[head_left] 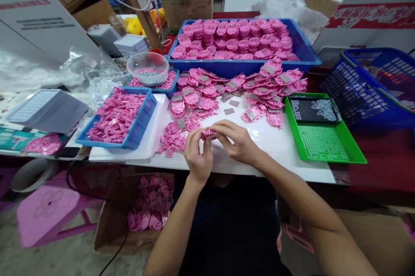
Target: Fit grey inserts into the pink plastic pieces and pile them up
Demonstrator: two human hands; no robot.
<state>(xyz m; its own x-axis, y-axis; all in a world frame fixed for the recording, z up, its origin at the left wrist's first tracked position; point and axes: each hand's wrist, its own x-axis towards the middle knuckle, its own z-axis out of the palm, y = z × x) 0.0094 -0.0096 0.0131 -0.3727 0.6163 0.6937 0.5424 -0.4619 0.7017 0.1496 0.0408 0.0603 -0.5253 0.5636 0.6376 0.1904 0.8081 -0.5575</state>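
My left hand (197, 151) and my right hand (236, 141) meet over the white table top (275, 146), and both pinch one small pink plastic piece (208, 133) between their fingertips. Just behind the hands lies a loose heap of pink toy shells with grey inserts (227, 90). A scatter of small pink parts (173, 138) lies to the left of my left hand.
A large blue bin of stacked pink shells (240, 38) stands at the back. A blue tray of pink parts (118, 116) sits left, a clear bowl (148, 68) behind it. A green tray (324, 142) and blue baskets (366, 90) are right. A cardboard box (136, 215) sits on the floor.
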